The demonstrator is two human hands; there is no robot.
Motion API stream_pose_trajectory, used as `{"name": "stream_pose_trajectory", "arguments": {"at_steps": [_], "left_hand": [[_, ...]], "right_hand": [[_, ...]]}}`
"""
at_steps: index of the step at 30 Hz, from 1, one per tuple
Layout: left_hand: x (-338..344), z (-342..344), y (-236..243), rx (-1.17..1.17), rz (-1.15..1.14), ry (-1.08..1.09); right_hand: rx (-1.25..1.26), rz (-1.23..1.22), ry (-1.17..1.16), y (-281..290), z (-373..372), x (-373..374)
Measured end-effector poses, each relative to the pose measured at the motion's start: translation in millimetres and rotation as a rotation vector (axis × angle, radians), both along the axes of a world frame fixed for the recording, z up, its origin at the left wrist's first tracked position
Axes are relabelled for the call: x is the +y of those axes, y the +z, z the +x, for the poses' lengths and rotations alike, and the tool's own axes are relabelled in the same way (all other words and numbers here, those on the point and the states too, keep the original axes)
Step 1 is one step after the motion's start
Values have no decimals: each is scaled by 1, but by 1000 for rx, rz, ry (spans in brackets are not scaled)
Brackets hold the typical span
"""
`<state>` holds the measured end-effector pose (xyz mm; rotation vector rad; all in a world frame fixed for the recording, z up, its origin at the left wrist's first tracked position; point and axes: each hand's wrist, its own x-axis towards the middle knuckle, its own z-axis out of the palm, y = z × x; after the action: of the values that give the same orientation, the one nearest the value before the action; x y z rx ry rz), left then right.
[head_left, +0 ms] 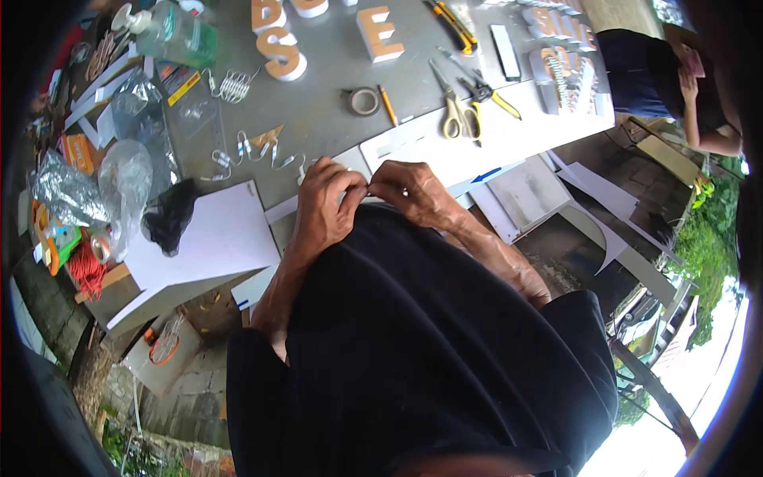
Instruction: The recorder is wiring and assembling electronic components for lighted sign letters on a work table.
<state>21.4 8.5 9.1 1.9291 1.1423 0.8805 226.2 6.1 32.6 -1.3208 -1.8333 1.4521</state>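
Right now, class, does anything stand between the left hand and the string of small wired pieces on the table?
Nothing visible does. The string lies on the grey table, ahead and to the left of the left hand, its nearest piece close to the knuckles.

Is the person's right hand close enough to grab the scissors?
Probably yes: the scissors lie just beyond the right hand, with only flat white board between them. Its fingers look pinched together, so they'd likely need to open first.
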Motion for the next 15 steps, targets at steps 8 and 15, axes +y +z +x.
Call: {"name": "stream_pose_trajectory", "arguments": {"at_steps": [8, 15], "left_hand": [[-5, -2, 4, -81, -17, -13], [-3, -2, 0, -70, 110, -62]], "right_hand": [[76, -233, -72, 1, -2, -6], [-11, 158, 111, 0, 4, 2]]}}
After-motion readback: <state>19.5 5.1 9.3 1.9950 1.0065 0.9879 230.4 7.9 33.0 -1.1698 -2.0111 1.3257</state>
